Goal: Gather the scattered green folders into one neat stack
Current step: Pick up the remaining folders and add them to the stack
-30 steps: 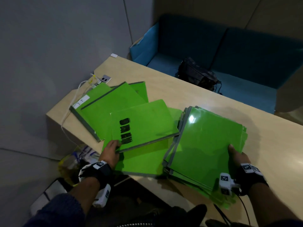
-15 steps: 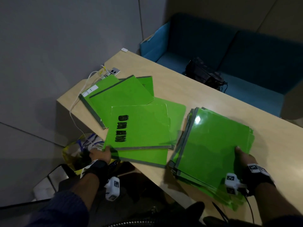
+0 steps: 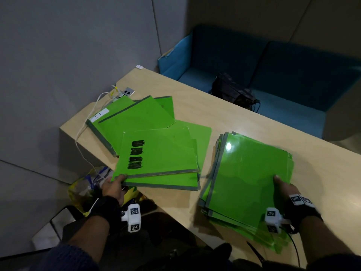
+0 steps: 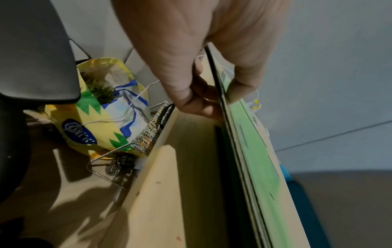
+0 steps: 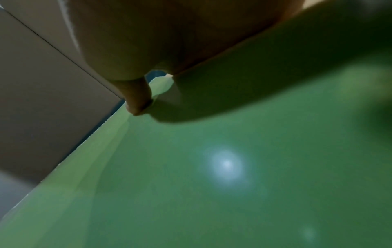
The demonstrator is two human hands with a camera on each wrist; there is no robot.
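Note:
A thick stack of green folders (image 3: pixel 248 177) lies on the right of the wooden table (image 3: pixel 224 118), overhanging its near edge. My right hand (image 3: pixel 283 187) grips that stack at its near right corner, thumb on the glossy top cover (image 5: pixel 212 184). Left of it, a green folder with black scribbles (image 3: pixel 156 153) lies on other loose folders. My left hand (image 3: pixel 115 185) pinches the near left corner of this folder group, thumb on top and fingers (image 4: pixel 191 100) under the edge (image 4: pixel 244 142). More green folders (image 3: pixel 132 118) lie fanned toward the table's far left corner.
A white cable (image 3: pixel 86 132) runs from a socket plate (image 3: pixel 128 92) over the table's left edge. A yellow bag (image 3: pixel 84 190) and a wire rack (image 4: pixel 118 161) sit on the floor below. A blue sofa (image 3: pixel 293 75) with a black bag (image 3: pixel 232 92) stands behind the table.
My left hand has slid the scribbled folder toward me and turned it, shifting from its side to its near left corner. My right hand still holds the stack.

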